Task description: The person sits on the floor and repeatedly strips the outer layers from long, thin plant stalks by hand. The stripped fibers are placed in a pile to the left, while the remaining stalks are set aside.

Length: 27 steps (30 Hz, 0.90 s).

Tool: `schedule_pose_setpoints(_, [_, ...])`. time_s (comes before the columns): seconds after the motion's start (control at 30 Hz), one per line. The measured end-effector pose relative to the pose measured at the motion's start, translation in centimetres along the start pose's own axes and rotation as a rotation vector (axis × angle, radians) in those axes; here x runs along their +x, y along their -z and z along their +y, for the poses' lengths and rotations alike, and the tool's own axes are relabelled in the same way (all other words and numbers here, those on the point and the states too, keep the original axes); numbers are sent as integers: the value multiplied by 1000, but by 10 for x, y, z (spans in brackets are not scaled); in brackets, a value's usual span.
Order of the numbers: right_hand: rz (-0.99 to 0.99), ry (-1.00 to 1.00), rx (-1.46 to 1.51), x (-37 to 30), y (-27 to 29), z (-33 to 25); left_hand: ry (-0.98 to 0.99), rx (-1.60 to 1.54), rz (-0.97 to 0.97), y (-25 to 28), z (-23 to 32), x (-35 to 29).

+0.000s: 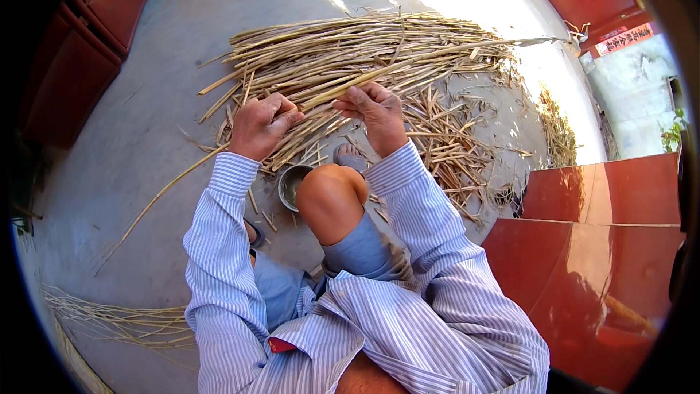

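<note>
My left hand (264, 125) is closed on a long, thin dry stalk (162, 191), whose tail runs down to the floor at the left. Just across from it, my right hand (375, 113) pinches a stalk between thumb and fingers. A long stalk (467, 49) stretches from there to the far right, over the pile; I cannot tell whether both hands grip one continuous piece. Beyond my hands lies a large heap of straw-coloured stalks (350, 51). Short broken pieces and husks (445, 149) are scattered to the right of my right hand.
A metal bowl (284, 193) stands on the floor beside my bent knee (328, 201). Thin stalks (124, 314) lie at lower left. A red sofa (80, 51) is at the left, glossy red panels (569, 248) at the right. A straw clump (555, 131) lies near the right wall.
</note>
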State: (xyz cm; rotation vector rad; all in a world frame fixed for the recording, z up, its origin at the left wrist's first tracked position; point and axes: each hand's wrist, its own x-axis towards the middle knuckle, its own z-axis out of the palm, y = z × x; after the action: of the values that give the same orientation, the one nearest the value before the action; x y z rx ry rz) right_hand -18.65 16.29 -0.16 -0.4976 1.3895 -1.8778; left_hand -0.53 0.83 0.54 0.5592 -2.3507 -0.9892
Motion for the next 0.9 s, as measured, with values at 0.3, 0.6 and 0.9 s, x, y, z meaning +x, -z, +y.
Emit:
schedule_pose_setpoints(0.3, [-27,64,102,14,46,-37,78,-2,-111,11,-8,-14])
schedule_pose_setpoints(0.6, [-193,115,-298,24,52,-41,231,-176,-214,14,-31,-16])
schedule_pose_setpoints(0.9, [293,223,-1348,25,182,-73,254,-441,-213,25,-25,-8])
